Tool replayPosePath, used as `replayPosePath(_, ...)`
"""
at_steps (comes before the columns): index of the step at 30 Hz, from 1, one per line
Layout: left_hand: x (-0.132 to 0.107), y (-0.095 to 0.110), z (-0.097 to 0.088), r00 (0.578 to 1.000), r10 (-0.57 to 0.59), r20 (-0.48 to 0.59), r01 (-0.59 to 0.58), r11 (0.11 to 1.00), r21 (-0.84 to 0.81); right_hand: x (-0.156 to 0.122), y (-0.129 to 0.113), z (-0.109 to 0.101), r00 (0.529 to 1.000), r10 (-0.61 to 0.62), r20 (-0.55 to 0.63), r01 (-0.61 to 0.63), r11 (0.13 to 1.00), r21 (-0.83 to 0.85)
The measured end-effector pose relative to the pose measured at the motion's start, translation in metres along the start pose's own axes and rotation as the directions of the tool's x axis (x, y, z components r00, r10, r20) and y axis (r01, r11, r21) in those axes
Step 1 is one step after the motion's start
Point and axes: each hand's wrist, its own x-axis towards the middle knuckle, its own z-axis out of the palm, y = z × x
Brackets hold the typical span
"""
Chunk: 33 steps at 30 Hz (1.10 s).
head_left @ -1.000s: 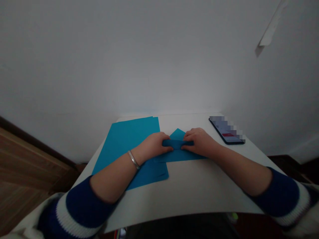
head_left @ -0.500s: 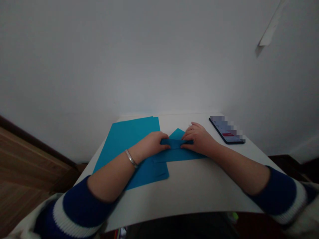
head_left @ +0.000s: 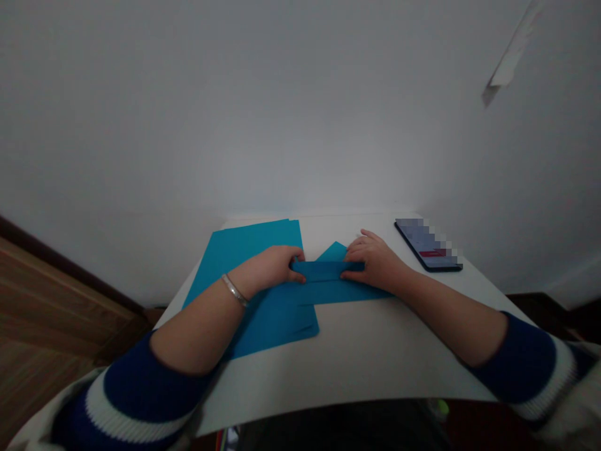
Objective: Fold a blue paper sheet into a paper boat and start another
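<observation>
A folded blue sheet of paper point(head_left: 323, 272) lies on the white table, with a raised strip along its middle and a pointed flap standing out behind. My left hand point(head_left: 277, 266) pinches the strip's left end between thumb and fingers. At the other end, my right hand point(head_left: 373, 260) grips the same strip, thumb in front and fingers behind. Beneath my left forearm are larger blue paper sheets point(head_left: 253, 241), partly overlapped by the folded one. A silver bracelet point(head_left: 233, 290) circles my left wrist.
A phone point(head_left: 427, 245) with its screen lit lies at the table's right side. The white table point(head_left: 366, 357) meets a pale wall point(head_left: 300, 125) at the back. A wooden panel point(head_left: 56, 326) stands to the left. Some paper point(head_left: 511, 59) hangs from the wall at upper right.
My left hand has slid left along the folded strip to its left end, baring more of it. My right hand has stayed almost in place, still gripping the paper.
</observation>
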Motion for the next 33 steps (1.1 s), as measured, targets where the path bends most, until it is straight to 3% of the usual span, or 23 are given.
replayPosePath(14, 0.001, -0.015, 0.000, 0.991, -0.029, 0.130, 0.042, 0.994, -0.098, -0.007, 0.007, 0.007, 0.999, -0.008, 0.031, 0.007, 0.999, 0.039)
replayPosePath(16, -0.001, -0.009, -0.001, 0.995, 0.028, 0.096, -0.018, 0.994, -0.105, -0.005, 0.007, 0.006, 0.999, -0.023, 0.036, 0.021, 0.999, 0.043)
replayPosePath(18, -0.003, -0.001, 0.000, 0.997, 0.076, -0.031, -0.078, 0.995, -0.067, -0.001, 0.005, 0.004, 0.998, -0.037, 0.043, 0.034, 0.997, 0.067)
replayPosePath(20, -0.005, 0.009, 0.001, 0.970, 0.138, -0.201, -0.133, 0.990, 0.039, 0.005, 0.001, 0.001, 0.998, -0.046, 0.045, 0.042, 0.994, 0.097)
replayPosePath(22, -0.005, 0.017, 0.003, 0.940, 0.188, -0.285, -0.152, 0.978, 0.141, 0.011, -0.005, -0.002, 0.998, -0.057, 0.041, 0.053, 0.993, 0.108)
replayPosePath(26, -0.003, 0.020, 0.010, 0.928, 0.284, -0.242, -0.225, 0.943, 0.245, 0.017, -0.015, -0.006, 0.997, -0.075, 0.009, 0.074, 0.993, 0.087)
replayPosePath(33, 0.003, 0.008, 0.018, 0.951, 0.203, -0.235, -0.169, 0.973, 0.156, 0.015, -0.013, -0.012, 0.996, 0.010, 0.087, -0.012, 1.000, 0.013)
